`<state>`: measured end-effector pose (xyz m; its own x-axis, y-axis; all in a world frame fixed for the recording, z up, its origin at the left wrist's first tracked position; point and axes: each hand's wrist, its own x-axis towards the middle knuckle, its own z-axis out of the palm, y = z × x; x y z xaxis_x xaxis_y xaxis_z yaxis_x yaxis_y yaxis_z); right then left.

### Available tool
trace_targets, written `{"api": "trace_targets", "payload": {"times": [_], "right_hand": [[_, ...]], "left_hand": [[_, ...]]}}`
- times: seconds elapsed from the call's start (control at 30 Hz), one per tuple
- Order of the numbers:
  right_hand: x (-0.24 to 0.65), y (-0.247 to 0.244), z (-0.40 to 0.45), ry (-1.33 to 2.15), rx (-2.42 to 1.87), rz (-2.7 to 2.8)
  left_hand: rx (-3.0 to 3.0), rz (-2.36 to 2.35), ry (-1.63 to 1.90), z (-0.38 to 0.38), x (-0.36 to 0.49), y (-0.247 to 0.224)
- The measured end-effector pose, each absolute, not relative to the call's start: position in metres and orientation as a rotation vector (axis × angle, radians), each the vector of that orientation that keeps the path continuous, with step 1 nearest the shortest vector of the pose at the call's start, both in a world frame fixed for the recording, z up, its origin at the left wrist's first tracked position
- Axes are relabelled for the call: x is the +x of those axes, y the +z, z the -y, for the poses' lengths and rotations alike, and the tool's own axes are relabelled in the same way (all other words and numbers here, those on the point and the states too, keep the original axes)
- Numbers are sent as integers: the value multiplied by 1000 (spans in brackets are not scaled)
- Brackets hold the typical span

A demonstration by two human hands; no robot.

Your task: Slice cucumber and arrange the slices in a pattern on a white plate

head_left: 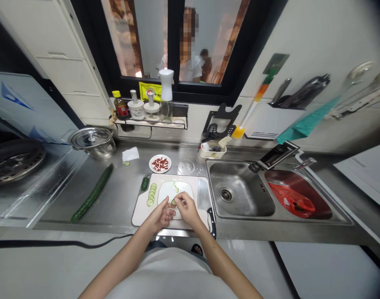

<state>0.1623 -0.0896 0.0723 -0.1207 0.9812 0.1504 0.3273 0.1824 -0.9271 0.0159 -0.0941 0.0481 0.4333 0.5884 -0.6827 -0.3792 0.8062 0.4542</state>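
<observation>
Over the white plate, my right hand pinches a thin cucumber slice. Close beside it, my left hand has its fingers curled and its thumb raised; whatever may lie in it is hidden. A few cucumber slices rest on the plate's far part. The plate sits on a pale cutting board. Along the board's left side runs an overlapping row of cucumber slices, near a cucumber end piece. A kitchen knife lies at the right, its black handle toward me.
A whole cucumber lies on the steel counter at left, below a lidded pot. Behind the board stands a small dish of chopped red pieces. At right is a double sink holding a red bag. Bottles line a shelf.
</observation>
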Motion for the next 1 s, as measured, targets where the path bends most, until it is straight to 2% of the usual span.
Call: {"api": "trace_targets", "payload": {"times": [0.13,0.37,1.0], "right_hand": [[163,77,90,946,-1185,1627],[167,73,89,953,-1146,1660],[171,70,87,935,-1163,1725]], "left_hand": [[46,-746,592,93,20,53],[-70,-714,670,91,21,53],[97,-696,799,85,12,49]]}}
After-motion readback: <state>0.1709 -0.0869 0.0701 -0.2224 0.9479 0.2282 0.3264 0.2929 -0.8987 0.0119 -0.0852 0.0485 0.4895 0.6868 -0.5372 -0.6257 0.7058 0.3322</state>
